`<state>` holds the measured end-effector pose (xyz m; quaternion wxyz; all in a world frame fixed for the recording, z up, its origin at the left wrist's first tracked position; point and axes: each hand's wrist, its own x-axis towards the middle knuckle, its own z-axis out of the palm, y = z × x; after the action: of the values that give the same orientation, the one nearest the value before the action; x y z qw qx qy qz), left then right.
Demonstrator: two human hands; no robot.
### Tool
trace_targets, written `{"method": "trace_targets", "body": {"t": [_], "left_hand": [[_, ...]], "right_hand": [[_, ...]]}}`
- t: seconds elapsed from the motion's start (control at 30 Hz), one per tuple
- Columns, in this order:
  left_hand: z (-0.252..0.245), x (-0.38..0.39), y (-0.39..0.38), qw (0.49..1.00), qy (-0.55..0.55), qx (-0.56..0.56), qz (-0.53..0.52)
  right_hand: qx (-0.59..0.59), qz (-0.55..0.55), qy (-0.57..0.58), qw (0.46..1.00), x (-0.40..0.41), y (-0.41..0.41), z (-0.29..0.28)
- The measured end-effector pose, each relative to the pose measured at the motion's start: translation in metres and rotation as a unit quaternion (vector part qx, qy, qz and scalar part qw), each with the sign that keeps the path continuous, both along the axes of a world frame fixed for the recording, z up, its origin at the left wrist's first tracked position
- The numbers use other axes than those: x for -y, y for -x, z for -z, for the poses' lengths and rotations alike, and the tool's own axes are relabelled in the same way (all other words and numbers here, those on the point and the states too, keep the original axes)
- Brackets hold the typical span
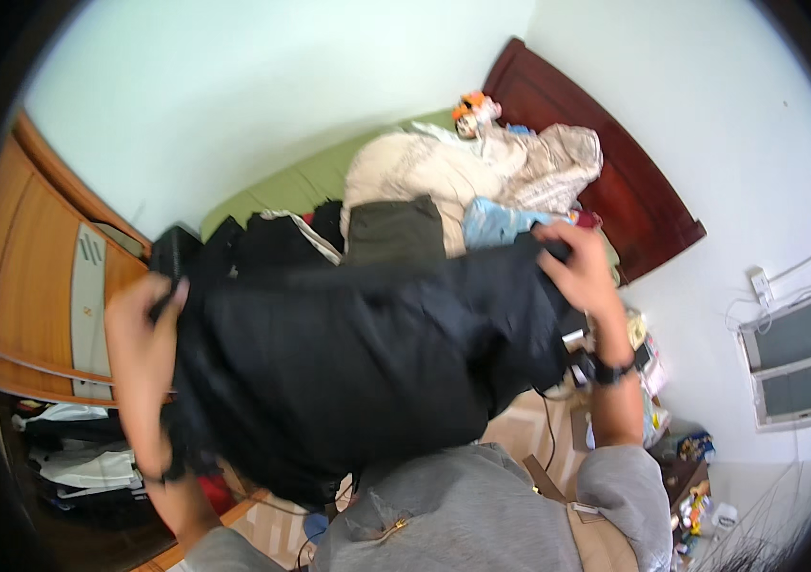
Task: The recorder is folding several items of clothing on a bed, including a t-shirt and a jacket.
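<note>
A black garment (348, 350) hangs stretched in front of my body, and its exact kind cannot be made out. My left hand (144, 314) pinches its edge at the left, thumb on the near side. At the right, my right hand (580, 268) grips the opposite edge, a little higher in the picture. The cloth sags between the two hands and hides much of the bed front and floor. Just beyond its upper edge, a folded dark olive garment (395, 229) lies on the bed, beside a pile of black clothes (273, 239).
The bed has a green sheet (305, 179), a cream quilt (420, 164) and a dark red wooden headboard (591, 164). A wooden wardrobe (34, 264) stands at left, with clothes on an open lower shelf (84, 465). Cluttered items (691, 508) fill the lower right.
</note>
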<state>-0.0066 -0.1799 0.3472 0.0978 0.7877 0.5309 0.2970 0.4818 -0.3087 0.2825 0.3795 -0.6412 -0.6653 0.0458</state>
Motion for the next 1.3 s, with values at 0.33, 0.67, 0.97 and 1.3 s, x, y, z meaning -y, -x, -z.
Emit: {"method": "trace_targets", "body": {"t": [0.33,0.67,0.97,1.3], "left_hand": [[0.434,-0.150,-0.082,0.978,0.146,0.131,-0.074],[0.641,0.151,0.011,0.898,0.388,0.007,-0.207],[0.680,0.191,-0.011,0.894,0.352,-0.131,-0.243],[0.708,0.221,0.079,0.838,0.420,-0.275,-0.214]], "right_hand": [[-0.010,0.117,0.251,0.961,-0.134,-0.104,0.417],[-0.131,0.176,0.428,0.877,0.004,-0.106,0.542],[-0.292,0.089,0.552,0.776,0.117,-0.087,0.510],[-0.104,0.222,0.396,0.885,0.104,0.114,0.431]]}}
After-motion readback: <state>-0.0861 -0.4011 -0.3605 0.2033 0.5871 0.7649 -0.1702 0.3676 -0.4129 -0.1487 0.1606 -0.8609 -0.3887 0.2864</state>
